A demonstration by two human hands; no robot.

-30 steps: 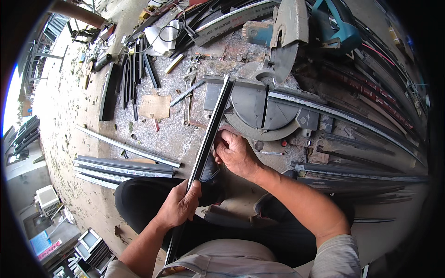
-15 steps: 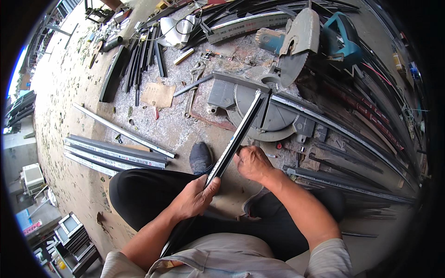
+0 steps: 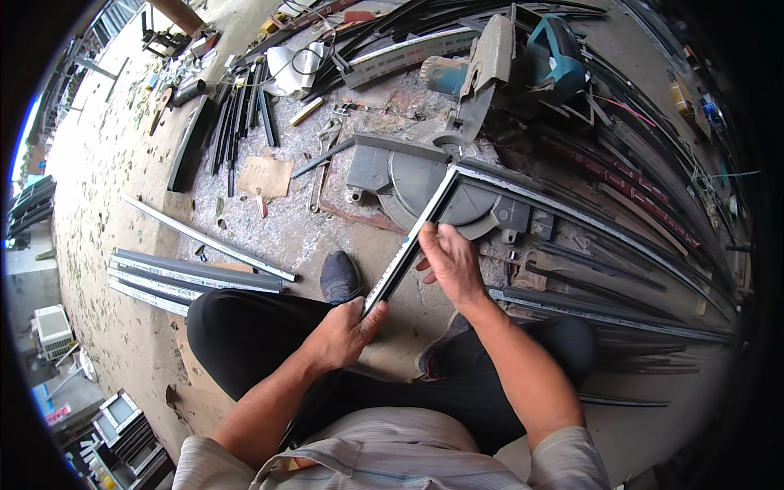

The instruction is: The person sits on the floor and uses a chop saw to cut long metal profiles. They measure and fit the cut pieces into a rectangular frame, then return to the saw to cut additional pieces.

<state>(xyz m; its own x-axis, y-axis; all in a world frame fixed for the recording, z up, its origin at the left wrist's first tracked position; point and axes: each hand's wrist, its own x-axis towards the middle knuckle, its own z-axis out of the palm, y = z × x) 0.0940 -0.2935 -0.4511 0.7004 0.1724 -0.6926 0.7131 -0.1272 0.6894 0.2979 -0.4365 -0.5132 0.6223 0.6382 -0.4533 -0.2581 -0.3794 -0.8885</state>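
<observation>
My left hand (image 3: 339, 333) is closed around the near part of a long, narrow black metal profile (image 3: 406, 255) with a white face. The profile slants up and away over the grey round base of a miter saw (image 3: 408, 180). Its far end meets the end of a second long profile (image 3: 596, 219) at a corner; that one runs off to the right. Beside the held profile is my right hand (image 3: 452, 265), fingers apart, the index finger at the profile's edge. Whether those fingertips press on it is hard to see.
The saw's blade guard (image 3: 490, 57) and teal handle (image 3: 555, 61) rise behind the base. Several profiles (image 3: 196, 273) lie on the floor at left, with more stacked at right. A cardboard piece (image 3: 265, 175) and a wrench (image 3: 318, 186) lie left of the saw.
The held profile's far end has come together with the long profile's end, where a gap showed before. My right hand has moved up along the profile, and its fingers have spread.
</observation>
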